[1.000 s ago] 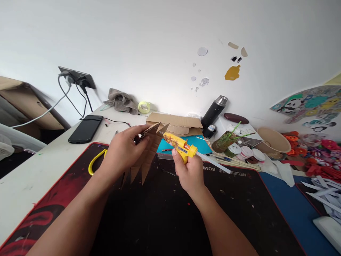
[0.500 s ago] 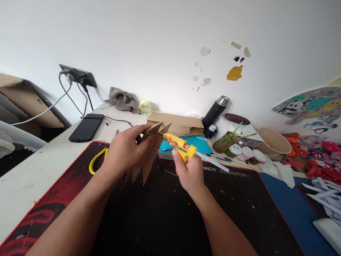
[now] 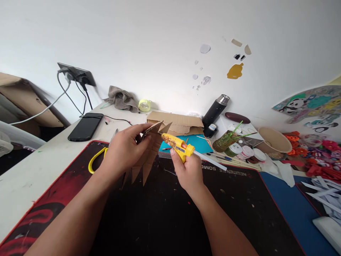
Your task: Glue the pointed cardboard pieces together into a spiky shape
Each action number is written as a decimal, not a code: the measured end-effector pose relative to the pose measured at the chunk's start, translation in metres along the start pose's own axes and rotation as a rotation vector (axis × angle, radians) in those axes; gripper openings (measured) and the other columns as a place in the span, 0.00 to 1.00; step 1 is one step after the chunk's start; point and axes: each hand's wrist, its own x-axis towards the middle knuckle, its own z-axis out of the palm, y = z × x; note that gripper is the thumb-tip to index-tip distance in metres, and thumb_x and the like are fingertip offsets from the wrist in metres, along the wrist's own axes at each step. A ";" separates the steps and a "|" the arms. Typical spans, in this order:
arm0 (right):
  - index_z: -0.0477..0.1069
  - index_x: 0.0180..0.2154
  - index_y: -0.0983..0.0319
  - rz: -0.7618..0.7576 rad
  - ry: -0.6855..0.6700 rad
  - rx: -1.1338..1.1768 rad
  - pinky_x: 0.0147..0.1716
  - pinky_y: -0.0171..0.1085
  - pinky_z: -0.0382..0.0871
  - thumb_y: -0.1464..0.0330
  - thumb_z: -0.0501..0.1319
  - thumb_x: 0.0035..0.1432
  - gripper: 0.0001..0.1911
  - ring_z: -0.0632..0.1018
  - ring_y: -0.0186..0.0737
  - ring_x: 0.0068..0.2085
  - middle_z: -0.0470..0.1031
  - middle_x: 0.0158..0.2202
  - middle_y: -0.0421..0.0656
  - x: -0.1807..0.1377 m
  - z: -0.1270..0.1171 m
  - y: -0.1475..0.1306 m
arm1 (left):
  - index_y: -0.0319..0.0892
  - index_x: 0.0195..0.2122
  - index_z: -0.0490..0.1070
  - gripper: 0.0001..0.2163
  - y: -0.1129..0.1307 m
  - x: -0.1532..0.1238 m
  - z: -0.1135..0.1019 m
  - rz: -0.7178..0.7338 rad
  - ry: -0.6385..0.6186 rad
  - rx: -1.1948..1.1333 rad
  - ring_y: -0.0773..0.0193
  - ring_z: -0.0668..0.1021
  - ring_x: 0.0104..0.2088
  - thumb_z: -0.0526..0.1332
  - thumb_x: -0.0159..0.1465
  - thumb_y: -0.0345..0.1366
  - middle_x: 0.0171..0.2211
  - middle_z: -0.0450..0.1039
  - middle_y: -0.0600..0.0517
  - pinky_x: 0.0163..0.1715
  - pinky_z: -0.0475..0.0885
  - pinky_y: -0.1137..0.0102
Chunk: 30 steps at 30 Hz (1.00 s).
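My left hand [image 3: 130,144] grips a folded piece of brown cardboard [image 3: 149,151] whose edges are cut into pointed teeth. It is held up above the dark desk mat [image 3: 160,220]. In my right hand [image 3: 189,169] is a yellow glue gun [image 3: 176,145], with a pale glue stick [image 3: 210,161] jutting from its back end. The gun's tip is close to the cardboard's inner face near the upper right edge; whether it touches I cannot tell. Beside my left wrist shows a yellow handle [image 3: 97,160], partly hidden by the hand.
A phone [image 3: 85,127], grey cloth [image 3: 122,99] and tape roll [image 3: 144,105] lie at the back left. Behind my hands are a cardboard piece [image 3: 176,121] and blue sheet [image 3: 195,143]. A black thermos [image 3: 215,109], paint jars [image 3: 246,153] and a bowl [image 3: 274,140] stand at the right.
The glue gun has shifted slightly to the left, with its tip nearer the cardboard. My left hand and the cardboard stay almost in place.
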 end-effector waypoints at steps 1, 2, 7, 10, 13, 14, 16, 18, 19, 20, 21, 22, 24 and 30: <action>0.75 0.31 0.58 -0.002 0.000 -0.003 0.28 0.38 0.69 0.55 0.59 0.71 0.18 0.74 0.43 0.25 0.65 0.17 0.38 0.000 0.000 0.000 | 0.51 0.57 0.82 0.21 0.000 0.000 0.000 0.000 0.001 0.002 0.54 0.83 0.41 0.62 0.65 0.44 0.48 0.86 0.51 0.40 0.75 0.65; 0.76 0.32 0.58 -0.004 0.000 -0.005 0.28 0.38 0.70 0.56 0.59 0.71 0.18 0.75 0.43 0.25 0.66 0.18 0.39 0.000 0.000 0.000 | 0.51 0.57 0.82 0.21 0.000 0.000 0.000 0.000 0.001 0.002 0.54 0.83 0.41 0.62 0.65 0.44 0.48 0.86 0.52 0.40 0.75 0.65; 0.76 0.34 0.59 0.003 0.002 0.003 0.26 0.37 0.68 0.54 0.59 0.72 0.19 0.74 0.43 0.25 0.65 0.17 0.38 0.000 0.000 0.001 | 0.51 0.57 0.82 0.20 0.001 0.000 0.000 0.004 -0.003 -0.008 0.53 0.83 0.42 0.62 0.65 0.44 0.49 0.86 0.51 0.42 0.75 0.64; 0.76 0.33 0.59 0.012 0.002 0.004 0.24 0.37 0.66 0.53 0.59 0.72 0.19 0.73 0.42 0.23 0.65 0.16 0.38 -0.001 -0.001 0.002 | 0.52 0.57 0.82 0.20 0.001 0.000 0.000 -0.002 0.001 -0.006 0.53 0.84 0.42 0.62 0.65 0.44 0.50 0.86 0.51 0.41 0.76 0.65; 0.76 0.33 0.59 0.018 0.004 0.001 0.23 0.36 0.65 0.53 0.59 0.71 0.20 0.73 0.41 0.23 0.65 0.16 0.38 -0.001 -0.001 0.002 | 0.52 0.57 0.82 0.21 0.001 0.000 0.000 -0.004 0.003 -0.005 0.53 0.84 0.42 0.62 0.65 0.45 0.50 0.86 0.51 0.40 0.76 0.65; 0.76 0.33 0.59 0.021 0.006 0.001 0.23 0.36 0.65 0.52 0.59 0.71 0.20 0.73 0.41 0.23 0.65 0.16 0.38 0.000 -0.001 0.002 | 0.52 0.57 0.82 0.21 0.000 0.000 0.001 -0.002 0.004 -0.005 0.53 0.83 0.42 0.62 0.65 0.45 0.50 0.86 0.51 0.41 0.76 0.65; 0.76 0.33 0.59 0.031 0.004 0.000 0.24 0.36 0.66 0.52 0.59 0.71 0.20 0.74 0.42 0.24 0.65 0.16 0.38 0.000 -0.001 0.003 | 0.52 0.57 0.82 0.21 0.000 0.000 0.001 0.000 0.000 -0.003 0.53 0.83 0.42 0.62 0.65 0.46 0.49 0.86 0.51 0.41 0.76 0.65; 0.77 0.33 0.59 0.040 0.001 -0.003 0.25 0.37 0.67 0.53 0.60 0.71 0.20 0.75 0.42 0.24 0.65 0.16 0.38 0.000 -0.002 0.003 | 0.53 0.57 0.82 0.21 0.000 0.000 0.001 -0.005 -0.003 -0.002 0.53 0.83 0.41 0.63 0.65 0.45 0.49 0.86 0.52 0.40 0.76 0.65; 0.77 0.33 0.59 0.042 0.000 -0.003 0.25 0.37 0.67 0.53 0.60 0.71 0.20 0.75 0.42 0.23 0.65 0.16 0.38 0.000 -0.002 0.003 | 0.53 0.58 0.82 0.21 0.000 0.000 0.001 -0.006 -0.003 -0.003 0.54 0.83 0.41 0.63 0.65 0.45 0.49 0.86 0.52 0.40 0.76 0.65; 0.77 0.33 0.59 0.042 -0.002 -0.002 0.25 0.37 0.66 0.53 0.60 0.71 0.20 0.75 0.42 0.23 0.65 0.16 0.38 0.000 -0.002 0.003 | 0.53 0.58 0.81 0.21 0.000 0.000 0.001 -0.007 -0.002 -0.004 0.54 0.83 0.40 0.63 0.65 0.45 0.49 0.86 0.52 0.39 0.76 0.65; 0.77 0.34 0.59 0.041 -0.003 0.000 0.25 0.37 0.66 0.53 0.60 0.71 0.19 0.75 0.42 0.23 0.65 0.16 0.38 0.000 -0.002 0.003 | 0.53 0.58 0.82 0.20 0.000 0.000 0.000 -0.008 0.000 -0.005 0.54 0.83 0.40 0.63 0.65 0.45 0.50 0.86 0.52 0.39 0.76 0.65; 0.77 0.34 0.59 0.041 -0.002 0.002 0.24 0.37 0.66 0.53 0.60 0.71 0.19 0.75 0.42 0.23 0.65 0.16 0.38 0.000 -0.002 0.003 | 0.53 0.57 0.82 0.20 0.001 -0.001 0.000 -0.008 0.002 -0.006 0.54 0.83 0.40 0.63 0.65 0.45 0.50 0.86 0.52 0.38 0.76 0.65; 0.78 0.35 0.59 0.041 -0.003 0.008 0.24 0.36 0.66 0.53 0.59 0.71 0.20 0.75 0.43 0.24 0.66 0.16 0.38 0.000 -0.003 0.003 | 0.53 0.57 0.82 0.20 0.001 -0.001 0.000 -0.009 0.002 -0.008 0.53 0.83 0.41 0.62 0.65 0.45 0.50 0.86 0.52 0.38 0.75 0.65; 0.77 0.34 0.58 0.002 -0.003 -0.007 0.26 0.37 0.69 0.53 0.58 0.72 0.20 0.75 0.43 0.25 0.67 0.17 0.39 0.000 -0.001 0.001 | 0.53 0.57 0.82 0.21 0.001 -0.001 0.000 -0.007 0.002 0.001 0.54 0.83 0.41 0.62 0.65 0.45 0.49 0.86 0.52 0.37 0.75 0.66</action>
